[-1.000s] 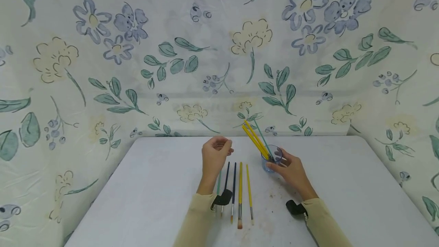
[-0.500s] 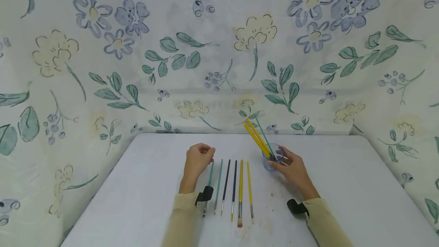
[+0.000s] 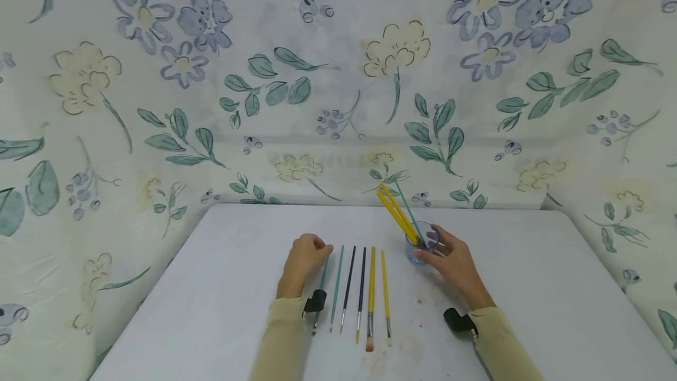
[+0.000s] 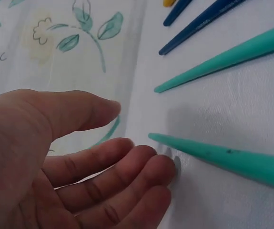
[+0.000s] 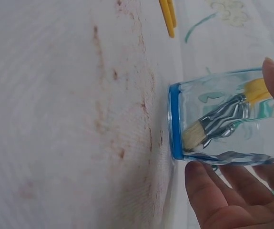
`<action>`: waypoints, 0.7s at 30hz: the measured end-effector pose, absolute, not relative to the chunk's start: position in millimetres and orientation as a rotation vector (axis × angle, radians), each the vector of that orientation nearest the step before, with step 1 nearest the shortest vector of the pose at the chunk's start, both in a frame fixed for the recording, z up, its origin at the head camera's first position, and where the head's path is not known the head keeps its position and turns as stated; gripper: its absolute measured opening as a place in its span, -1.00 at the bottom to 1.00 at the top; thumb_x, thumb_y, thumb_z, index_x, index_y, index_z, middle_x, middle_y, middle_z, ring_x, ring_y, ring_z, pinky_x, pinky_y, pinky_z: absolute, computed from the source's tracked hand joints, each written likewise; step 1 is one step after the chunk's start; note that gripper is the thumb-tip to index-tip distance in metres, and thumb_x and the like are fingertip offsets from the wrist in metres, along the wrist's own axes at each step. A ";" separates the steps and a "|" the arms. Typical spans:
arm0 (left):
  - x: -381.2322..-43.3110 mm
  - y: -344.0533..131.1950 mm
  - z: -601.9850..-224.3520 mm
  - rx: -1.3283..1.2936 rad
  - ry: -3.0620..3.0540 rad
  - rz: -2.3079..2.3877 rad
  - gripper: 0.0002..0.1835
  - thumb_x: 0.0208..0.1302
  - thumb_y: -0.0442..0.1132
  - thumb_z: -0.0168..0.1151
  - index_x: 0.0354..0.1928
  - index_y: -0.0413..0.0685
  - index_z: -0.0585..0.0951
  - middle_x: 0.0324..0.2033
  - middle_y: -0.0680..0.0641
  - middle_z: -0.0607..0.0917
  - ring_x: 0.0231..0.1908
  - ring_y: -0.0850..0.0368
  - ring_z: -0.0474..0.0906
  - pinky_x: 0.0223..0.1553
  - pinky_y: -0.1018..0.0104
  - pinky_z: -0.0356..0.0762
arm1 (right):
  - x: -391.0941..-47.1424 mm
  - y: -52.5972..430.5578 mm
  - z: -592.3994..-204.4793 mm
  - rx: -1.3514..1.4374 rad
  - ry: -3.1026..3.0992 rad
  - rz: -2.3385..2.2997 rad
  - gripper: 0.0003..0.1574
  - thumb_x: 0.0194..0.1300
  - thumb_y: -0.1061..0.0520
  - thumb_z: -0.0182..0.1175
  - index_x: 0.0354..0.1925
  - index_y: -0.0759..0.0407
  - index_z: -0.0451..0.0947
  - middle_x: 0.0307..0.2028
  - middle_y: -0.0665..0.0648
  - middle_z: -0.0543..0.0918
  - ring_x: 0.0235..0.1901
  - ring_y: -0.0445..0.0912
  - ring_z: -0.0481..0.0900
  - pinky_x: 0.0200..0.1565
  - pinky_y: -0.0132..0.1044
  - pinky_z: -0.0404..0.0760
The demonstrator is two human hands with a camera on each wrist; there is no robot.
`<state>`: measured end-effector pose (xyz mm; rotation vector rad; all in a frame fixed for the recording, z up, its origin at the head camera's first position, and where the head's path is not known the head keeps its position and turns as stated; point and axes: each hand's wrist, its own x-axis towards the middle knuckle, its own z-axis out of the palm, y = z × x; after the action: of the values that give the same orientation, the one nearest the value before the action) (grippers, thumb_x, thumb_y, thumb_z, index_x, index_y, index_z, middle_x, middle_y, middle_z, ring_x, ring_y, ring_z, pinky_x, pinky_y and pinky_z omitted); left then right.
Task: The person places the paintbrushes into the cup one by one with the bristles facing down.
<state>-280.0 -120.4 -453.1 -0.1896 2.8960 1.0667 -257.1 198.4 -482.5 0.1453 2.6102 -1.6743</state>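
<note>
My left hand [image 3: 305,260] hovers by the handle tip of the leftmost teal paintbrush [image 3: 324,275]. In the left wrist view its thumb and loosely bent fingers stand apart with nothing between them, just short of that tip. To the right lie another teal paintbrush [image 3: 337,287], two dark blue paintbrushes [image 3: 362,287], a thick yellow paintbrush [image 3: 371,281] and a thin yellow one [image 3: 385,290]. My right hand [image 3: 453,263] grips a clear bluish glass [image 5: 176,124], thumb on one side, fingers on the other. Yellow paintbrushes [image 3: 395,213] and a teal one [image 3: 406,204] lean in it, bristles down.
All this is on a white table [image 3: 222,310] with brownish stains [image 3: 420,301] right of the row. Behind the far edge hangs a flower-patterned sheet [image 3: 296,104]. Both wrists carry a small black camera [image 3: 459,319].
My left hand has moved left and then down, off the second teal paintbrush toward the leftmost one, which has come into view beside it. The right hand has kept its hold on the glass.
</note>
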 end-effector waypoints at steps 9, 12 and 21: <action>-279.5 -121.9 -455.7 -0.226 2.893 0.960 -0.73 0.23 -0.07 0.32 -0.25 -0.17 0.64 -0.32 -0.11 0.70 -0.34 0.06 0.56 -0.30 0.22 0.54 | -256.5 196.3 -476.9 0.118 2.612 -1.639 0.22 0.15 -0.19 0.39 0.55 0.05 -0.05 0.51 0.23 0.18 0.45 0.24 0.24 0.30 -0.01 0.46; -279.0 -121.6 -455.7 -0.222 2.887 0.947 -0.74 0.19 -0.10 0.36 -0.27 -0.17 0.62 -0.34 -0.10 0.69 -0.35 0.06 0.55 -0.30 0.22 0.53 | -255.3 195.6 -474.5 0.108 2.621 -1.638 0.24 0.16 -0.21 0.38 0.55 0.09 -0.08 0.52 0.21 0.17 0.46 0.22 0.21 0.35 -0.01 0.40; -276.9 -120.6 -459.5 -0.214 2.891 0.902 -0.81 0.09 -0.24 0.41 -0.35 -0.16 0.59 -0.40 -0.09 0.66 -0.38 0.05 0.56 -0.34 0.25 0.54 | -252.5 195.7 -473.0 0.088 2.691 -1.583 0.17 0.15 -0.23 0.38 0.51 0.14 0.06 0.43 0.26 0.33 0.36 0.20 0.41 0.25 0.03 0.53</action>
<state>-276.9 -120.6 -459.5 -0.2139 2.8911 0.9019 -252.5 195.7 -473.0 0.0883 2.6908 -1.5828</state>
